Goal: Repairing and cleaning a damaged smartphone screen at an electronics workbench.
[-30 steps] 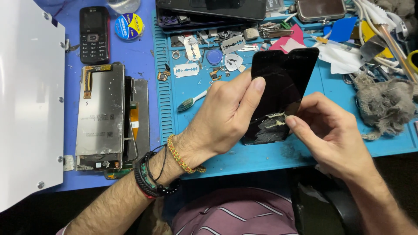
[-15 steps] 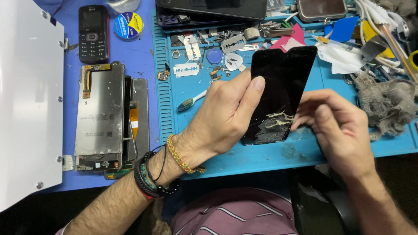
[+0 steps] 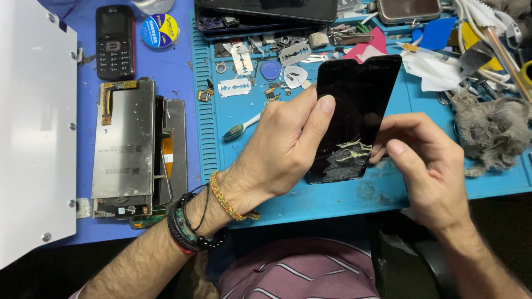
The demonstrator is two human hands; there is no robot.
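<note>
Head view: my left hand has its grip clamped on the black glass phone screen panel above the blue tabletop mat, my right hand pinching its gummy lower edge, where hard scraping might crack it.

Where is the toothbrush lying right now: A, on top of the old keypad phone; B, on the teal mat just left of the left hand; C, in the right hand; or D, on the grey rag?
B: the toothbrush lies flat on the teal mat, its handle running behind the left hand, which grips the black screen.
</note>
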